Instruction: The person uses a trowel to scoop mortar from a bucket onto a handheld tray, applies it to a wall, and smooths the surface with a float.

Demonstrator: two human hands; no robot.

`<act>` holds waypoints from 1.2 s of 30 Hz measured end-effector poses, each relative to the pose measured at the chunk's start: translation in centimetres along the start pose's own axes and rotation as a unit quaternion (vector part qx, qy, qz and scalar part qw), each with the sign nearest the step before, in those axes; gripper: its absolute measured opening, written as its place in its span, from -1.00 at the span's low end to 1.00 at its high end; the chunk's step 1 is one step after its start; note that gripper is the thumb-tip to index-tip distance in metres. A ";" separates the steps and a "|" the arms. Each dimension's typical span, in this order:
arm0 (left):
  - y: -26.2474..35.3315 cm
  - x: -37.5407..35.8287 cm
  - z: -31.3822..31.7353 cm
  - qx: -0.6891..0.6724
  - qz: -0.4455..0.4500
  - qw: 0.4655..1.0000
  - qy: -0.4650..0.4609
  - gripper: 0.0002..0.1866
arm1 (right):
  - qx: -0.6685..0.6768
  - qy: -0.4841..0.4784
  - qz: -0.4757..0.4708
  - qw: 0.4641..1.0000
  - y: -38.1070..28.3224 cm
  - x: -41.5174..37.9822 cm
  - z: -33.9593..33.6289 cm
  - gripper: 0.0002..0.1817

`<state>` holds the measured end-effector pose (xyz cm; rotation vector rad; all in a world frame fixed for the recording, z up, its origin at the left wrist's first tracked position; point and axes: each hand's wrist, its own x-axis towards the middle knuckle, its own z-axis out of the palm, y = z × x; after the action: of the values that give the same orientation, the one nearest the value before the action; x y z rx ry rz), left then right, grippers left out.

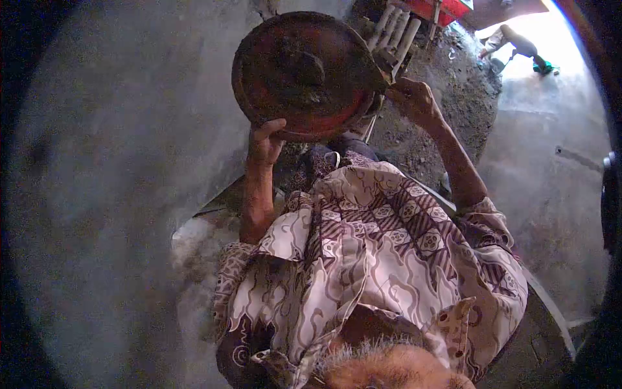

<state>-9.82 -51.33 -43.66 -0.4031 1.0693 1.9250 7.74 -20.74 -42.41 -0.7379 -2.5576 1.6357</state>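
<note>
While we look down from the head camera, we hold a round, rust-red pan (304, 74) out in front of us at arm's length, above the grey concrete floor (116, 194). Its open, dirt-caked face is turned toward us; being round, it shows no clear long axis, and its rim runs from lower left to upper right between our hands.

Our left hand (265, 142) grips the lower rim, thumb hooked over the edge, the fingers pressed together behind the pan and mostly hidden. That forearm rises nearly straight up from the patterned shirt (382, 246).

Our right hand (411, 97) meets the rim at the right side, arm stretched and angled outward; we cannot tell how its fingers lie. Beyond the pan stand pale cylinders (395, 29) beside dark soil (447, 91).
</note>
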 end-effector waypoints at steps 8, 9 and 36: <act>0.4 4.2 0.7 0.396 0.155 0.904 -0.042 -0.94 | 0.180 -0.041 0.009 0.983 2.3 7.2 2.7 -0.77; 0.3 4.7 1.5 0.403 0.154 0.901 -0.045 -0.94 | 0.186 -0.035 0.008 0.982 3.4 7.3 2.0 -0.77; -5.6 -4.6 2.7 0.030 -0.008 0.934 0.357 -0.65 | 0.175 0.428 0.201 0.864 33.0 22.5 0.4 -0.85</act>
<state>-2.29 -50.25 -42.18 -1.1277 1.5651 1.7509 0.08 -0.91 -76.26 -1.5730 -1.5024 1.3217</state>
